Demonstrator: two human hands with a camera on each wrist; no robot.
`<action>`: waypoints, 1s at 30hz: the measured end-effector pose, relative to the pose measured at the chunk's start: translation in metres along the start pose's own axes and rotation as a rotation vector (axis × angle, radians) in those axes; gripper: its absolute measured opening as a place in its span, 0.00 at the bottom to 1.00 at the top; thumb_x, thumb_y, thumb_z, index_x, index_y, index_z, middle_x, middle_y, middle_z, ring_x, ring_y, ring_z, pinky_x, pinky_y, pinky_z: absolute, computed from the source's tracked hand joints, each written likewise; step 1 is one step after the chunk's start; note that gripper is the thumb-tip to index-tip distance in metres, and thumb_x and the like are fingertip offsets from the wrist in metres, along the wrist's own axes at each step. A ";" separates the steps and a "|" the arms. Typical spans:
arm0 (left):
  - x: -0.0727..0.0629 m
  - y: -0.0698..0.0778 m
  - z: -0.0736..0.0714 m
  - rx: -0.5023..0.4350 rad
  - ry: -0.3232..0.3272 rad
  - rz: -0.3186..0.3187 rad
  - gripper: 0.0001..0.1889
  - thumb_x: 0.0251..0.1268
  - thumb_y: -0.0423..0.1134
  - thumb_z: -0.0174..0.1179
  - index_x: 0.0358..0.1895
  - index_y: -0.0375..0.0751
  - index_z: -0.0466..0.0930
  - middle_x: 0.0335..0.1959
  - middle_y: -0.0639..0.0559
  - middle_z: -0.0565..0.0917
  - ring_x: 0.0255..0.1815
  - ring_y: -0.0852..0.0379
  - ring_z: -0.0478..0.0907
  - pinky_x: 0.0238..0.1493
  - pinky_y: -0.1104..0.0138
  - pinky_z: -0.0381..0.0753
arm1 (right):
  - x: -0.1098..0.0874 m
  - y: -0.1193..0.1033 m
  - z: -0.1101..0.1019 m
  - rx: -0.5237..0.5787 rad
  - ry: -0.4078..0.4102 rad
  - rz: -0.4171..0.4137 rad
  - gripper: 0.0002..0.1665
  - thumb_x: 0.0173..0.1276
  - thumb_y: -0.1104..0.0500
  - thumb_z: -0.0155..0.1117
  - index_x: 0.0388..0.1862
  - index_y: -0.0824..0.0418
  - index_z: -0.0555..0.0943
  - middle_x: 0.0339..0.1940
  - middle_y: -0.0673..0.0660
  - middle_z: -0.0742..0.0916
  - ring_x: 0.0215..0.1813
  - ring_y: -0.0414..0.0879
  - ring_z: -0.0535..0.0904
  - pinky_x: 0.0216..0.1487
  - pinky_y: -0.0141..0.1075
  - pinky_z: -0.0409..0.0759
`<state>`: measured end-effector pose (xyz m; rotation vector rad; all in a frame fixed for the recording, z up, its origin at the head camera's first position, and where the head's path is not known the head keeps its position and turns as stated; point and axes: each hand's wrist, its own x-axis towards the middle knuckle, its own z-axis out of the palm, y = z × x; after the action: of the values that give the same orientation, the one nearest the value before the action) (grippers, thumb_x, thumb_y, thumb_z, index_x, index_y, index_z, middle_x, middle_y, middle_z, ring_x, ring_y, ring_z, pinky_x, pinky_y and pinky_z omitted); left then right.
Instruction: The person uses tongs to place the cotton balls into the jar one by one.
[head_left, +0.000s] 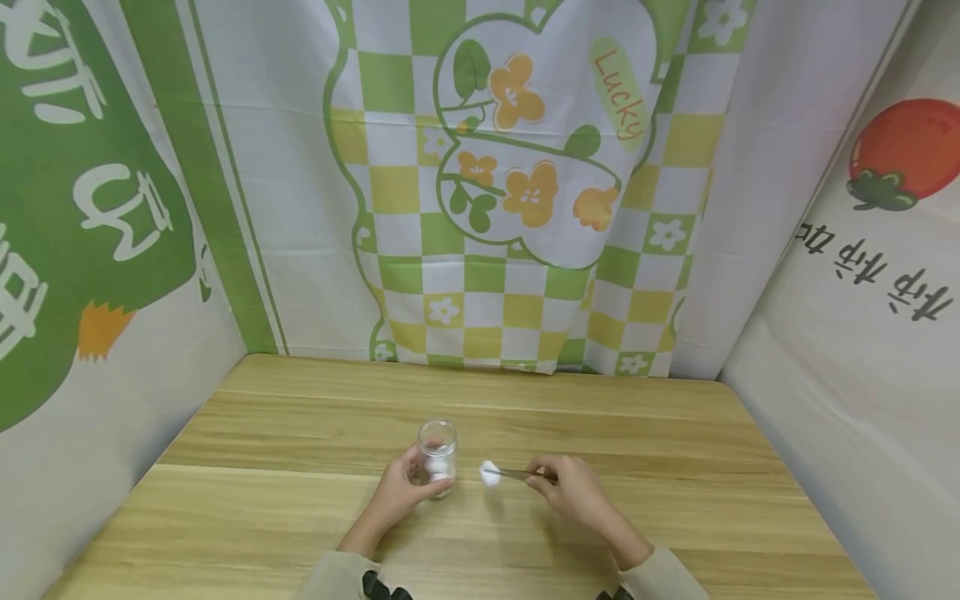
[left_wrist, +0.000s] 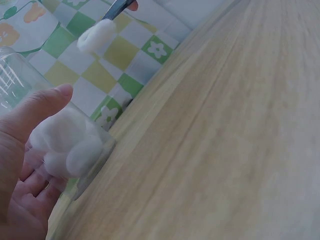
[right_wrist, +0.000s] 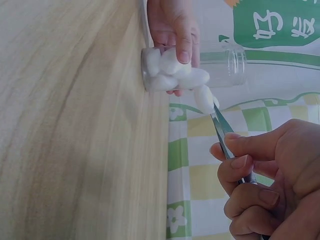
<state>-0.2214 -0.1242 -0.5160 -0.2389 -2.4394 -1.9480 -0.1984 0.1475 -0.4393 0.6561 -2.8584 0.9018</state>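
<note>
A clear, lidless jar (head_left: pixel 438 438) stands upright on the table, with several white cotton balls (right_wrist: pixel 170 70) in its lower part. My left hand (head_left: pixel 401 489) grips the jar from the left, thumb across its near side. To the right, my right hand (head_left: pixel 573 487) pinches a pair of metal tweezers (right_wrist: pixel 223 131) between thumb and fingers. At the tweezers' tips hangs one cotton ball (head_left: pixel 490 473), held above the table just right of the jar and apart from it. The left wrist view shows that cotton ball (left_wrist: pixel 97 36) near the top, with the jar (left_wrist: pixel 92 145) below.
The wooden table (head_left: pixel 300 425) reaches back to a green-and-yellow checked cloth (head_left: pixel 480 283). Printed white cloths hang along the left and right sides, one bearing a tomato picture (head_left: pixel 907 150). Black bands (head_left: pixel 384 586) show at the sleeves.
</note>
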 end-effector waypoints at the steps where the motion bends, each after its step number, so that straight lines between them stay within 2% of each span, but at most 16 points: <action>1: 0.000 0.000 0.000 0.002 0.001 -0.001 0.31 0.49 0.36 0.73 0.60 0.45 0.74 0.59 0.42 0.81 0.59 0.47 0.78 0.63 0.54 0.76 | 0.000 -0.001 0.000 -0.004 0.003 -0.001 0.06 0.62 0.59 0.67 0.36 0.59 0.85 0.23 0.52 0.86 0.21 0.31 0.65 0.20 0.23 0.61; 4: 0.000 -0.001 0.000 0.002 0.005 -0.002 0.32 0.48 0.36 0.73 0.60 0.44 0.74 0.60 0.41 0.81 0.59 0.46 0.78 0.63 0.53 0.76 | 0.001 -0.003 -0.002 -0.006 0.011 -0.004 0.07 0.62 0.58 0.67 0.37 0.60 0.85 0.23 0.53 0.86 0.22 0.31 0.65 0.21 0.23 0.61; 15: 0.001 -0.002 0.001 0.009 0.014 -0.001 0.32 0.47 0.35 0.74 0.60 0.44 0.74 0.59 0.41 0.82 0.58 0.47 0.79 0.61 0.58 0.76 | 0.007 -0.008 -0.005 0.023 0.010 -0.017 0.05 0.63 0.60 0.65 0.36 0.60 0.85 0.16 0.48 0.80 0.16 0.30 0.59 0.17 0.21 0.54; 30: 0.001 -0.002 0.001 0.010 0.022 -0.010 0.32 0.48 0.36 0.74 0.61 0.43 0.74 0.59 0.43 0.82 0.58 0.48 0.78 0.62 0.56 0.76 | 0.013 -0.019 -0.012 0.029 0.083 -0.022 0.06 0.63 0.58 0.66 0.36 0.60 0.85 0.15 0.49 0.80 0.17 0.30 0.61 0.17 0.22 0.57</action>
<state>-0.2229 -0.1233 -0.5182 -0.2045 -2.4409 -1.9316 -0.2027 0.1351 -0.4166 0.6352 -2.7651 0.9453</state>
